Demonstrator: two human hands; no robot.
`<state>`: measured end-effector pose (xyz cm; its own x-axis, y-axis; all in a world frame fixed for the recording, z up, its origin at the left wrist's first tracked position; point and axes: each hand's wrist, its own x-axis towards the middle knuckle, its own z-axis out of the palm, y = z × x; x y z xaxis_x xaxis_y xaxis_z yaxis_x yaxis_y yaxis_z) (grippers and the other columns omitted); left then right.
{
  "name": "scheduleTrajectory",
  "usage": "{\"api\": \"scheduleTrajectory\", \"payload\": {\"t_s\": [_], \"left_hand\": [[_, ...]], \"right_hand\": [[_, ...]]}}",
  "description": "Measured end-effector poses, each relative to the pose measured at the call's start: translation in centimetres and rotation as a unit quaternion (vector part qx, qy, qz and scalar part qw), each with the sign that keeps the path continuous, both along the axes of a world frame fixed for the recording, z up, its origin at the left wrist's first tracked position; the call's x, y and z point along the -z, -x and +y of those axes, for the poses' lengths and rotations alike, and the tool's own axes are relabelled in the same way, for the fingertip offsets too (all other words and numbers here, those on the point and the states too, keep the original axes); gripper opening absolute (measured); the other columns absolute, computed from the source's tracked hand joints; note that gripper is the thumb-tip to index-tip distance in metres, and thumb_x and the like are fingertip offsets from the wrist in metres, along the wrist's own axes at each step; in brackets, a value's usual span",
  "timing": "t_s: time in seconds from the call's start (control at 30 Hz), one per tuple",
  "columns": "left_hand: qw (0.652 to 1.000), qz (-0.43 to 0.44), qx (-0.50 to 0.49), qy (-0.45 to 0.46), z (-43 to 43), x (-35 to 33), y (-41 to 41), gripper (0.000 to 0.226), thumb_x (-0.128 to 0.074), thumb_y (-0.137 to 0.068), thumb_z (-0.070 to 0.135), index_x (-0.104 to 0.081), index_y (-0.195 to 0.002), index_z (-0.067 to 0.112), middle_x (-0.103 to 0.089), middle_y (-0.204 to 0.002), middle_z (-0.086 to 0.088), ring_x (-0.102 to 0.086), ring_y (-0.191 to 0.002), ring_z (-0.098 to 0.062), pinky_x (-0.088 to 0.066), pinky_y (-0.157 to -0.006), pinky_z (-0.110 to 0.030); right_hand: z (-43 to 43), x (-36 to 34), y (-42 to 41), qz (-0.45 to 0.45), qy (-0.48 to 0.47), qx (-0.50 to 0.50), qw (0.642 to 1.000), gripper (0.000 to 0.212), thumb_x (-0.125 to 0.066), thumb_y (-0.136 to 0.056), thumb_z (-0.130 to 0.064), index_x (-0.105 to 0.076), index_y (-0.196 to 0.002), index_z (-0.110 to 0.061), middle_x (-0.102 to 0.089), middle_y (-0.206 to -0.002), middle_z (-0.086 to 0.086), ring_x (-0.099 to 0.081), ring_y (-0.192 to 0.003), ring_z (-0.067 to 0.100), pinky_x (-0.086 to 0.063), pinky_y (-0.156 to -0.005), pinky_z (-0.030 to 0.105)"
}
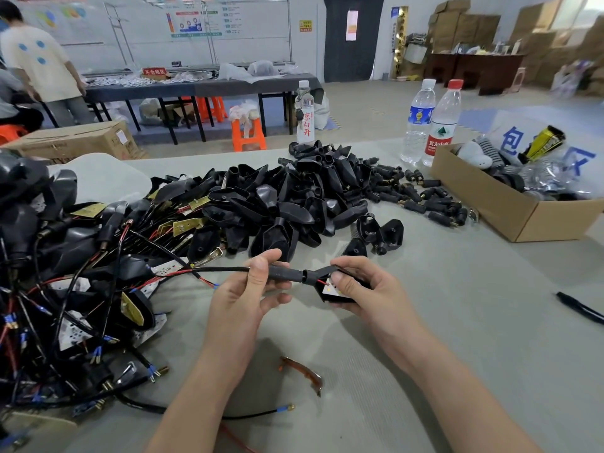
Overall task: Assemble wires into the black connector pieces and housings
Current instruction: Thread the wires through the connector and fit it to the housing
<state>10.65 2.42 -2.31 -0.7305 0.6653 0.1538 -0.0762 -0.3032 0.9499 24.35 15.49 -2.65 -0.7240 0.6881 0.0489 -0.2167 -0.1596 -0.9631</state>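
Tabletop [457, 322]: grey surface filling the lower two thirds of the frame; carries all work items.
Wired assemblies [65, 273]: tangled heap along the left edge; black cables, red leads and brass plates mixed together.
Loose housings [294, 197]: black pile at centre, above the hands.
Cardboard box [523, 220]: right of frame, open top, holding mixed items.
Left hand [248, 295]: centre of frame, thumb and fingers pinching the connector piece.
Right hand [366, 289]: just right of centre, fingers curled round the housing from behind, thumb pressed on its pale inner plate.
Housing [340, 300]: black wedge-shaped shell held above the tabletop, open face toward the viewer; narrow neck points to frame left.
Connector piece [287, 275]: black cylindrical sleeve between the two hands; its right end meets the housing neck.
Cable [222, 269]: exits the sleeve's left end and runs toward the heap at left.
Red lead [322, 282]: short visible length inside the housing mouth, beside the pale plate.
Long axis: cable, sleeve and housing neck lie on one line, close to level, running left to right across the frame.
Governing relation: the sleeve lies to frame left of the housing. The left hand is nearer the sleeve, the right nearer the shell.
Step in hand (judgement): seating the sleeve in the neck. Further travel would call for the two hands closing along that shared axis.
Seating depth: cannot tell.
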Motion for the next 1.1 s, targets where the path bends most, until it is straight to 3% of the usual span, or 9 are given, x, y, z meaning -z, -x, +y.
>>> {"api": "scheduleTrajectory", "payload": {"t_s": [0.1, 0.23, 0.53, 0.73, 0.87, 1.1], "left_hand": [[0.999, 0.000, -0.032, 0.001, 0.1, 0.0, 0.1, 0.031, -0.062, -0.090, 0.047, -0.077, -0.105, 0.026, -0.075, -0.104, -0.013, -0.072, -0.084, -0.023, -0.058, -0.073, -0.026], [0.997, -0.005, -0.072, 0.004, 0.1, 0.4, 0.4, 0.035, -0.063, -0.087, 0.046, -0.078, -0.099, 0.017, -0.076, -0.101, -0.014, -0.073, -0.084, -0.032, -0.058, -0.071, -0.024], [0.994, 0.023, -0.108, 0.027, -0.1, 0.3, 0.7, 0.032, -0.066, -0.080, 0.054, -0.080, -0.095, 0.031, -0.076, -0.089, -0.004, -0.070, -0.075, -0.012, -0.058, -0.068, -0.022], [0.989, 0.008, -0.146, 0.024, 0.0, 0.4, 0.8, 0.035, -0.063, -0.087, 0.047, -0.077, -0.093, 0.016, -0.077, -0.085, -0.008, -0.073, -0.073, -0.017, -0.058, -0.062, -0.022], [0.987, -0.005, -0.159, 0.026, 0.1, 0.6, 1.1, 0.034, -0.064, -0.084, 0.051, -0.077, -0.082, 0.020, -0.075, -0.084, -0.002, -0.069, -0.073, -0.013, -0.058, -0.063, -0.023], [0.988, -0.011, -0.155, 0.015, -0.1, 0.6, 1.4, 0.031, -0.059, -0.094, 0.045, -0.071, -0.088, 0.017, -0.074, -0.074, -0.008, -0.071, -0.064, -0.020, -0.057, -0.056, -0.024]], "right_hand": [[0.0, 0.0, 0.0, -0.004, -0.014, 0.018, 1.000, 0.019, -0.069, -0.091, -0.006, -0.076, -0.094, -0.023, -0.075, -0.097, 0.005, -0.072, -0.089, 0.018, -0.060, -0.079, 0.031], [-0.2, -0.1, 0.0, 0.001, -0.030, 0.028, 0.999, 0.018, -0.069, -0.090, -0.005, -0.075, -0.095, -0.022, -0.076, -0.095, 0.005, -0.073, -0.087, 0.016, -0.057, -0.073, 0.022], [-0.3, -0.1, -0.1, -0.037, -0.072, 0.032, 0.996, 0.018, -0.072, -0.090, -0.013, -0.074, -0.096, -0.030, -0.075, -0.101, 0.002, -0.072, -0.097, 0.020, -0.056, -0.092, 0.036], [-0.4, -0.1, 0.0, -0.040, -0.077, 0.035, 0.996, 0.017, -0.073, -0.089, -0.013, -0.074, -0.097, -0.028, -0.075, -0.096, 0.000, -0.073, -0.087, 0.016, -0.060, -0.080, 0.030], [-0.4, -0.1, 0.0, -0.042, -0.069, 0.037, 0.996, 0.015, -0.073, -0.089, -0.010, -0.073, -0.097, -0.023, -0.076, -0.092, -0.002, -0.072, -0.079, 0.012, -0.057, -0.067, 0.022], [-0.2, 0.0, 0.0, -0.044, -0.068, 0.038, 0.996, 0.018, -0.073, -0.090, -0.012, -0.074, -0.092, -0.030, -0.076, -0.093, -0.002, -0.072, -0.079, 0.011, -0.056, -0.065, 0.020]]}}
